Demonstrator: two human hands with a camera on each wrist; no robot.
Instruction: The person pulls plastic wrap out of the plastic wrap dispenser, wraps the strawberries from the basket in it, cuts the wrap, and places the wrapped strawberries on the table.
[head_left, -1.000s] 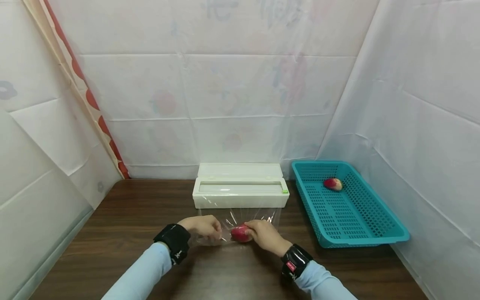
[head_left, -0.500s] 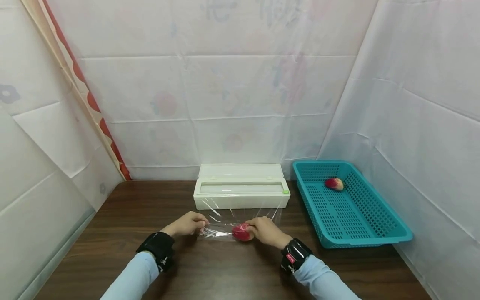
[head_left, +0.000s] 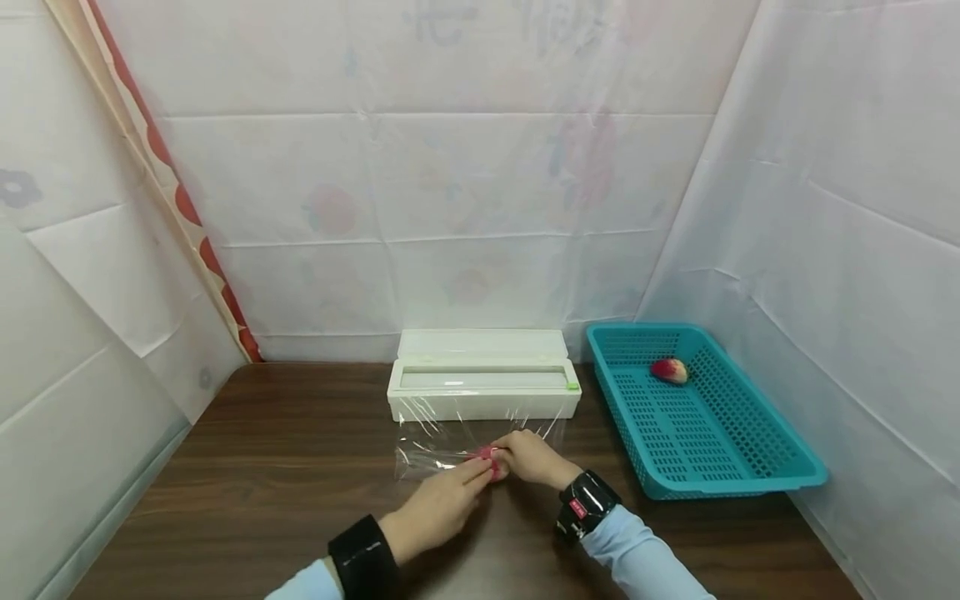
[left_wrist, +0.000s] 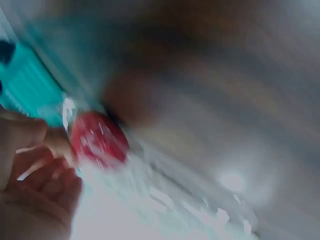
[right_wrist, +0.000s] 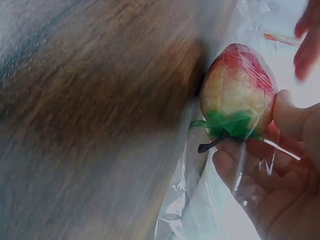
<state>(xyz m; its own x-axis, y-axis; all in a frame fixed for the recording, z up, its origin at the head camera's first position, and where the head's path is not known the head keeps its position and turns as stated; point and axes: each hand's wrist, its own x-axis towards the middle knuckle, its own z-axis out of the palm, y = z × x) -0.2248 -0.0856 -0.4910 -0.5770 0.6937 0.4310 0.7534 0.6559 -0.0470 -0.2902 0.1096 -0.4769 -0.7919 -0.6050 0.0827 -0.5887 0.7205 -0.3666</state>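
A toy strawberry [right_wrist: 240, 82], red at the tip and pale yellow toward its green leaves and dark stem, lies on the clear cling film [head_left: 422, 457]. My right hand [head_left: 531, 458] holds it at the leaf end, thumb against its side, with some film crossing the fingers. Reaching in from the left, my left hand [head_left: 438, 510] has its fingers extended beside the red end. The right wrist view shows a gap between those fingertips and the strawberry. Much of the fruit is hidden by both hands in the head view; the left wrist view is blurred.
Behind the hands stands a white cling film dispenser [head_left: 483, 407], its lid raised and film drawn out toward me. On the right is a teal basket [head_left: 705, 483] with another strawberry [head_left: 669, 371] inside. White sheets [head_left: 480, 183] surround the brown table [head_left: 225, 500].
My left hand was at the film's left edge half a second ago; it has left that edge and moved right to the strawberry. My right hand stays on the fruit.
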